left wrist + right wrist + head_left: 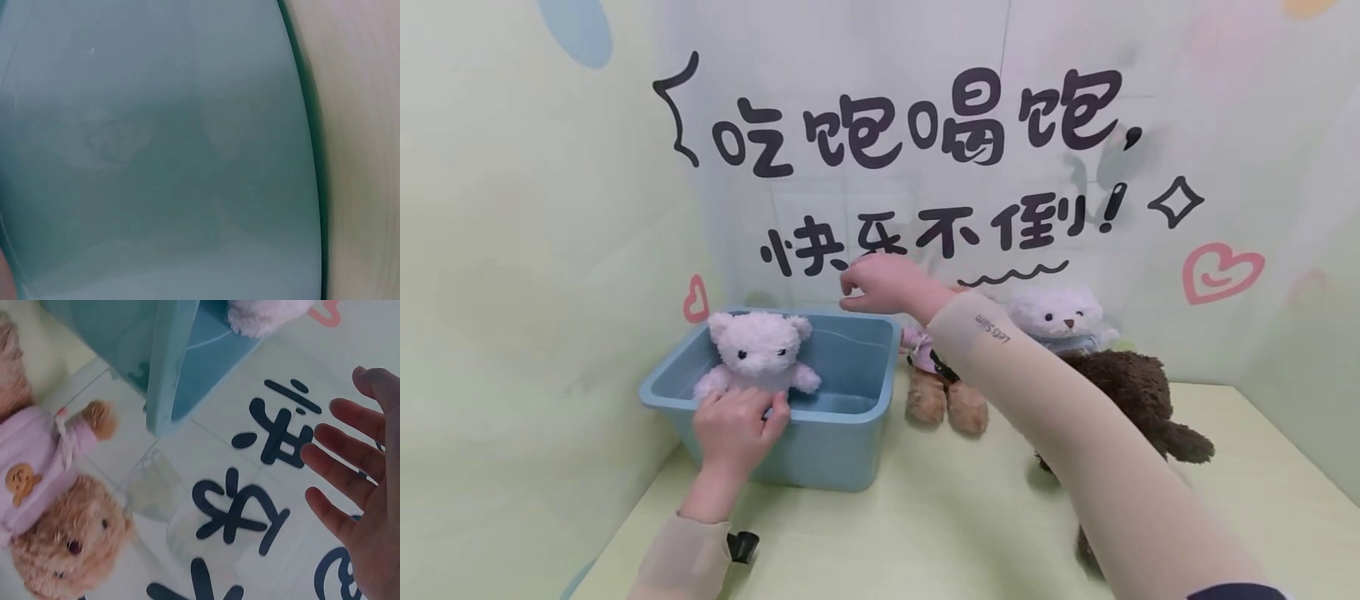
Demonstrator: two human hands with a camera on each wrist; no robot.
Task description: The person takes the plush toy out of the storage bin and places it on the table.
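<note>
A pale pink plush bear (762,343) sits upright in a blue plastic bin (812,446), its head and arms above the front rim. My left hand (737,423) grips that front rim right before the bear, knuckles up and thumb toward the right. In the left wrist view the bin's wall (162,156) fills most of the picture. My right hand (880,283) is raised above the bin's back right corner. The right wrist view shows its fingers (350,459) spread and relaxed, holding nothing.
Right of the bin, a tan teddy bear (72,534) in a pink top sits partly behind my right arm. Farther right are a white plush bear (1067,317) and a dark brown plush toy (1138,387). A wall with black lettering (977,117) stands behind the table (940,508).
</note>
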